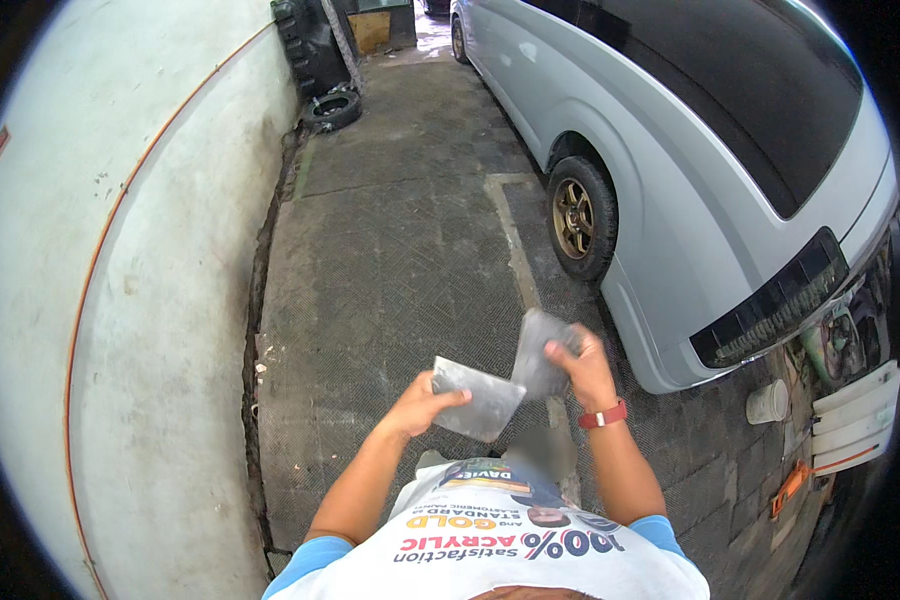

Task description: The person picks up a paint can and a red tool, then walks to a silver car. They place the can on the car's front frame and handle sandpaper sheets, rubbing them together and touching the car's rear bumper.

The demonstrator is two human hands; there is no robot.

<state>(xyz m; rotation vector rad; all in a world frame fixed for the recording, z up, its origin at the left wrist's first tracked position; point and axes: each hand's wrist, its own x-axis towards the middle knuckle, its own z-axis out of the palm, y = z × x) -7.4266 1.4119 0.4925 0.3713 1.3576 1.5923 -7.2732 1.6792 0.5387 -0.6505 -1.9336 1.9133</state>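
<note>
Bounded at left by a wall [180, 230], with open floor [390, 250] beyond. Gripping, in the left hand [417, 408], a pale plate [482, 403] by its left edge; clasping a darker plate [538, 345] by its right edge in the right hand [586, 370], apart from the van [670, 250].

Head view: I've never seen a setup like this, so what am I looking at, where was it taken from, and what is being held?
There is no machine here, just a person's bare hands. The camera sits on their head and looks down; its fisheye lens bends straight edges. The left hand grips a light grey flat sheet; the right hand grips a darker grey one, slightly blurred. They overlap in the picture, but I can't tell whether they touch. On the ground are a loose tyre by the wall, a parked van and a white bucket.
</note>
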